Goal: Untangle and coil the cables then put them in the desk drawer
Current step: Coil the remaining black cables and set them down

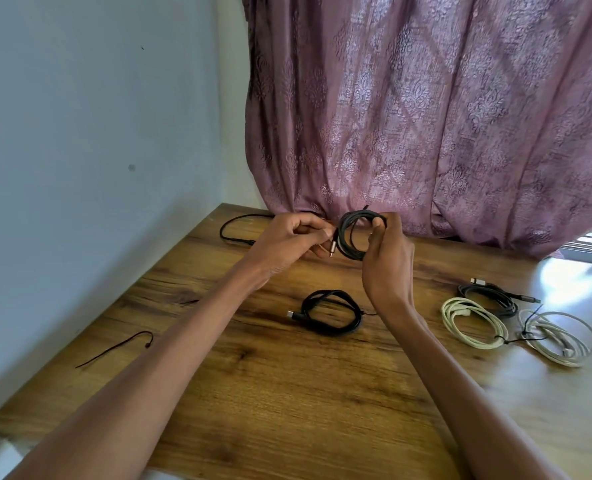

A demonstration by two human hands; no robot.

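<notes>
Dark grey coiled cable (pixel 354 235) is hovering above the bench's (pixel 287 393) far edge; the right hand (pixel 388 258) is pinching its loops while the left hand (pixel 287 240) is gripping its plug end. Tucking that tail snugly should be keeping the coil from springing apart.

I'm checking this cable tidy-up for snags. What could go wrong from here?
The dark coil is held only by the right hand while the left hand works its plug end; a slip could spring the loops open. The loose black cable by the curtain could be overlooked.
</notes>
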